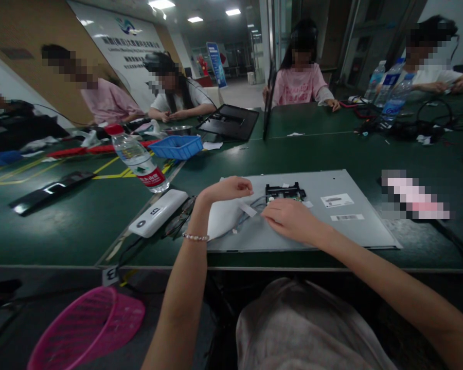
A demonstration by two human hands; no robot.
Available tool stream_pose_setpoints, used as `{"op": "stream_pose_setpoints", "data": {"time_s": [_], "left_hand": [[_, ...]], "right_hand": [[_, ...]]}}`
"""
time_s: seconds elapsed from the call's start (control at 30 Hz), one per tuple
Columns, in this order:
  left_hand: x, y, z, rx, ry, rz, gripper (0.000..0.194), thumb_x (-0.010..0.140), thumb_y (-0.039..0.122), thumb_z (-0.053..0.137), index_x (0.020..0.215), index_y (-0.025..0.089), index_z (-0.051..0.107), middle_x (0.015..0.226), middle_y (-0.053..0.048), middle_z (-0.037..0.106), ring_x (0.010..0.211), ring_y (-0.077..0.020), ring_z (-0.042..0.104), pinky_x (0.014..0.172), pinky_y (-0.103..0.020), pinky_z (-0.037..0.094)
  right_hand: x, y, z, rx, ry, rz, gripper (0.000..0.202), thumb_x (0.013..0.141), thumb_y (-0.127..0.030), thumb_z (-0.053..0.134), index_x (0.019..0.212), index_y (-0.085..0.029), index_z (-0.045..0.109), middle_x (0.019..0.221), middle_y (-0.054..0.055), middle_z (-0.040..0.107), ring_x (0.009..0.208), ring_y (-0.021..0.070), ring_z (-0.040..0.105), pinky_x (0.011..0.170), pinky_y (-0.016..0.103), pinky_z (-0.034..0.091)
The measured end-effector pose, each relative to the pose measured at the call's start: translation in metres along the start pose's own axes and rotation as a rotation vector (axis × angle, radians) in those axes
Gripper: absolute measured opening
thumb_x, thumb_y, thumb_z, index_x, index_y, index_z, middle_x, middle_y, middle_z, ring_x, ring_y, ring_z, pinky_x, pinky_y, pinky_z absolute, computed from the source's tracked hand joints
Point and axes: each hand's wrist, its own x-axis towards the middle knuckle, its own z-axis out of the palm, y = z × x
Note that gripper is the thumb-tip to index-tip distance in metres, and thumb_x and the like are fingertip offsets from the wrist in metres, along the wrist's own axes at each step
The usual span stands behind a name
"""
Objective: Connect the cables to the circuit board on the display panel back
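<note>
A flat silver-grey metal panel (355, 226) with white labels lies on the table in front of me. Near its middle sits a black bracket (284, 191) with a small circuit board. A grey cable (242, 222) and a strip of white tape (247, 208) run left from it. My left hand (229, 188) is above the panel's left part, its fingers curled; anything in them is hidden. Close below the bracket, my right hand (291, 218) has its fingers bent together beside the cable and board. Its palm side is hidden, so I cannot tell what it grips.
A white power bank (158, 213), a water bottle (141, 159) and a blue tray (176, 147) stand left of the panel. A blurred pinkish object (416, 198) lies to the right. Below the table edge is a pink basket (129, 313). Several people sit across the table (224, 162).
</note>
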Motion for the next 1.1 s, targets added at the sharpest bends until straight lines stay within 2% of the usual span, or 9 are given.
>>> {"op": "stream_pose_setpoints", "data": {"time_s": [0.1,0.23,0.3,0.37,0.47,0.57,0.77,0.97,1.1], "left_hand": [[0.001,0.006,-0.002,-0.003,0.081,0.029,0.032,0.085,0.039,0.045,0.088,0.014,0.064,0.075,-0.001,0.06,0.07,-0.0119,0.05,0.065,-0.024,0.037],[0.007,0.01,0.002,0.019,0.145,-0.018,0.03,0.086,0.037,0.045,0.09,0.014,0.064,0.074,-0.002,0.06,0.069,-0.0123,0.051,0.065,-0.025,0.039],[0.01,0.013,0.007,0.006,0.168,-0.025,0.029,0.087,0.035,0.045,0.093,0.015,0.064,0.081,-0.003,0.062,0.074,-0.0132,0.054,0.069,-0.025,0.041],[0.013,0.018,0.013,-0.001,0.207,0.012,0.029,0.088,0.035,0.046,0.102,0.016,0.062,0.097,-0.005,0.063,0.086,-0.0154,0.057,0.076,-0.027,0.044],[0.016,0.024,0.022,0.032,0.221,0.115,0.043,0.087,0.04,0.051,0.124,0.02,0.052,0.126,-0.009,0.054,0.114,-0.0208,0.051,0.095,-0.033,0.041],[0.018,0.027,0.03,0.061,0.136,0.177,0.062,0.085,0.046,0.056,0.138,0.019,0.04,0.141,-0.012,0.041,0.131,-0.0241,0.038,0.109,-0.037,0.029],[0.022,0.024,0.038,0.012,0.008,0.165,0.078,0.084,0.052,0.056,0.146,0.017,0.025,0.15,-0.013,0.031,0.137,-0.0246,0.03,0.113,-0.036,0.023],[0.021,0.023,0.037,-0.013,-0.012,0.146,0.081,0.084,0.054,0.055,0.147,0.015,0.022,0.151,-0.013,0.029,0.138,-0.0237,0.029,0.114,-0.033,0.022],[0.023,0.023,0.036,-0.005,-0.001,0.1,0.079,0.087,0.053,0.051,0.148,0.015,0.018,0.152,-0.014,0.029,0.138,-0.0237,0.03,0.112,-0.034,0.024]], "right_hand": [[0.002,0.028,-0.013,-0.016,0.04,0.159,0.024,0.091,-0.02,0.047,0.102,-0.017,0.067,0.104,0.009,0.069,0.101,0.0216,0.059,0.09,0.034,0.043],[0.004,0.076,-0.025,-0.061,-0.057,0.328,0.028,0.086,-0.024,0.055,0.111,-0.016,0.067,0.114,0.01,0.067,0.106,0.0242,0.059,0.093,0.035,0.043],[0.006,0.094,-0.023,-0.082,-0.127,0.367,0.029,0.085,-0.026,0.057,0.11,-0.015,0.067,0.114,0.012,0.067,0.106,0.0248,0.06,0.092,0.034,0.044],[0.009,0.104,-0.018,-0.093,-0.16,0.398,0.028,0.085,-0.027,0.057,0.108,-0.015,0.069,0.11,0.012,0.069,0.103,0.0242,0.061,0.09,0.033,0.045],[0.014,0.109,-0.008,-0.105,-0.158,0.415,0.024,0.087,-0.025,0.055,0.103,-0.016,0.071,0.104,0.011,0.07,0.098,0.0223,0.063,0.086,0.031,0.046],[0.017,0.108,-0.004,-0.148,-0.144,0.412,0.024,0.088,-0.02,0.052,0.099,-0.019,0.072,0.1,0.009,0.071,0.095,0.0214,0.063,0.081,0.03,0.046],[0.017,0.113,-0.005,-0.22,0.027,0.429,0.025,0.092,-0.021,0.048,0.102,-0.019,0.071,0.106,0.009,0.069,0.1,0.0214,0.061,0.083,0.031,0.046],[0.015,0.123,-0.001,-0.08,-0.036,0.444,0.03,0.093,-0.02,0.045,0.11,-0.017,0.07,0.111,0.01,0.069,0.105,0.0212,0.061,0.09,0.031,0.044],[0.008,0.126,-0.008,0.031,0.028,0.455,0.033,0.092,-0.018,0.042,0.113,-0.014,0.068,0.114,0.009,0.069,0.108,0.0201,0.06,0.095,0.03,0.043]]}}
